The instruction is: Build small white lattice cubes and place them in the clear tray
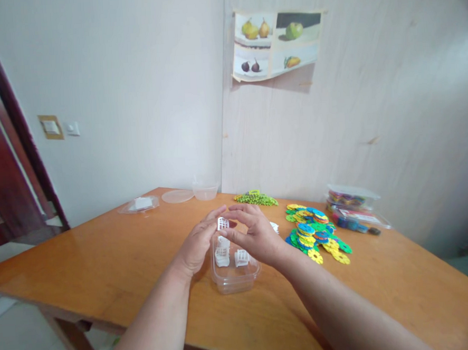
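A small white plastic lattice piece [222, 223] is held up between both hands, above the far end of a clear plastic box [236, 285]. My left hand [200, 241] is closed on its left side. From the right, my right hand [259, 234] curves round, its thumb and fingertips at the piece's right edge. Inside the box lie more white lattice pieces, a stack [222, 256] at the left and another group [241, 257] at the right. My right hand partly covers some white pieces [274, 227] on the table behind it.
Colourful notched discs [316, 230] are heaped to the right on the wooden table [144, 259]. Green pieces [255, 198] lie at the back. Lidded boxes [355, 210] stand far right. A clear bowl [205, 190], round lid [177, 196] and box lid [140, 204] sit back left.
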Motion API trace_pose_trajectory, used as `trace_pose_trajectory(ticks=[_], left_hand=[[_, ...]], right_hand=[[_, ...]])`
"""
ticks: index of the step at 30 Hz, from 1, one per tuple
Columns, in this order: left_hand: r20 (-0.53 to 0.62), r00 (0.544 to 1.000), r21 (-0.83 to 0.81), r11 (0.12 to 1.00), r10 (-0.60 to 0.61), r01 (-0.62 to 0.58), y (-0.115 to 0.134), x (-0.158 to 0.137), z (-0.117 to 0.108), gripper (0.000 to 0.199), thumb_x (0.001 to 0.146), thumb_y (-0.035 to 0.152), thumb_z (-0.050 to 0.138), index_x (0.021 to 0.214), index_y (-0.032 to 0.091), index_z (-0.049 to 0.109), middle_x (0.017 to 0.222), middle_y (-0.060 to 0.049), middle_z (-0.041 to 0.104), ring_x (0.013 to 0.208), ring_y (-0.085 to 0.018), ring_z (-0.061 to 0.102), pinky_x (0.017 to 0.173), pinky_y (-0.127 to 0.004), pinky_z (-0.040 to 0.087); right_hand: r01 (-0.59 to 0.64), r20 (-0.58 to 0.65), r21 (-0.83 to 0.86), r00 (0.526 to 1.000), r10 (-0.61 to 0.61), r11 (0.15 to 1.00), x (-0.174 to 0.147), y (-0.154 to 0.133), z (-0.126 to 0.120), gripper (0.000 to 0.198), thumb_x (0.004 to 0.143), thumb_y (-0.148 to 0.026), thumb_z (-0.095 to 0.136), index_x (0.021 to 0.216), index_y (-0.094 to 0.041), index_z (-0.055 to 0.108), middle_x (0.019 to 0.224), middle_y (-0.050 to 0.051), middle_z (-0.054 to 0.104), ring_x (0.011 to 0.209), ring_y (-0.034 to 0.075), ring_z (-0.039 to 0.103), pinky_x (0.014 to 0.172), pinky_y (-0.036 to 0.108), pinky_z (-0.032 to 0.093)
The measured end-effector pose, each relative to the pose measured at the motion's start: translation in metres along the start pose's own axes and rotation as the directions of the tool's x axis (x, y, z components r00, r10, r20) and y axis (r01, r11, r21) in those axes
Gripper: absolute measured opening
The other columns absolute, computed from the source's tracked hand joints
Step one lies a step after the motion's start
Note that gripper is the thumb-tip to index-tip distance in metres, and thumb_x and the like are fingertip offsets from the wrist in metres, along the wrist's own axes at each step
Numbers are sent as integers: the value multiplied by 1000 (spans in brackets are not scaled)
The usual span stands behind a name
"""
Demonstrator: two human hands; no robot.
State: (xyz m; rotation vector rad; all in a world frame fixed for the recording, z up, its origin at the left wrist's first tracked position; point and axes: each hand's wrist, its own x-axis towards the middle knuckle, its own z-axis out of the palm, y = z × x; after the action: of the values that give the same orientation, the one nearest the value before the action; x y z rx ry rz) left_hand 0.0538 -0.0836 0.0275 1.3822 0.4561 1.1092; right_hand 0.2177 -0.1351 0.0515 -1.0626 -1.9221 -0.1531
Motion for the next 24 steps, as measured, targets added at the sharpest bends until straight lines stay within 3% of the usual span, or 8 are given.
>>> trace_pose_trajectory(ticks=[3, 8, 11, 14, 17, 21, 24], left_hand=[[-17, 1000, -52, 998, 23, -24, 1, 0, -2, 44, 86, 36, 58, 128, 22, 61, 121, -8, 67, 115, -26, 59, 102, -40, 40], [-45, 995, -91, 991, 90, -94, 1, 5, -8, 24, 82, 32, 62, 97, 17, 75, 125, -9, 65, 123, -27, 53, 106, -39, 36], [-157, 979, -40, 990, 129, -137, 2, 6, -11, 21, 78, 32, 67, 93, 18, 75, 128, -9, 63, 130, -27, 46, 111, -40, 28], [-239, 960, 93, 987, 148, -129, 4, 6, -9, 17, 76, 34, 70, 82, 19, 74, 135, -8, 58, 134, -28, 41, 113, -41, 24], [-228, 962, 199, 974, 151, -105, 6, 4, -5, 19, 75, 38, 70, 71, 19, 71, 140, -7, 53, 135, -30, 39, 113, -41, 24], [-179, 974, 266, 960, 137, -86, 3, 4, -3, 21, 76, 41, 69, 74, 20, 73, 139, -7, 53, 132, -30, 43, 110, -39, 29], [-162, 980, 278, 958, 118, -70, -1, 5, -3, 23, 75, 42, 69, 77, 21, 75, 139, -7, 53, 130, -30, 45, 108, -38, 32]], right_hand=[[15, -15, -16, 1000, -15, 1000, 5, -1, 3, 34, 84, -46, 66, 114, -30, 67, 120, 4, 63, 111, 22, 55, 96, 40, 42], [48, -13, 17, 999, -48, 999, 9, -1, 5, 35, 86, -41, 65, 119, -30, 63, 119, 4, 63, 113, 21, 54, 98, 40, 41], [50, 8, 3, 999, -50, 999, 10, -4, 2, 41, 85, -34, 65, 125, -27, 58, 120, 5, 62, 112, 21, 54, 97, 39, 42], [23, 76, -117, 997, -14, 993, 12, -12, -4, 46, 83, -34, 64, 127, -24, 56, 117, 8, 61, 109, 23, 53, 94, 39, 42], [-7, 171, -299, 983, 60, 954, 17, -21, -9, 41, 82, -39, 65, 120, -22, 62, 109, 9, 62, 104, 25, 52, 90, 39, 40], [-17, 239, -474, 960, 147, 880, 23, -28, -15, 27, 90, -38, 55, 107, -22, 68, 99, 9, 62, 100, 24, 52, 86, 38, 36], [27, 295, -543, 942, 160, 840, 24, -31, -19, 29, 91, -42, 53, 107, -23, 69, 98, 9, 63, 102, 26, 51, 86, 39, 34]])
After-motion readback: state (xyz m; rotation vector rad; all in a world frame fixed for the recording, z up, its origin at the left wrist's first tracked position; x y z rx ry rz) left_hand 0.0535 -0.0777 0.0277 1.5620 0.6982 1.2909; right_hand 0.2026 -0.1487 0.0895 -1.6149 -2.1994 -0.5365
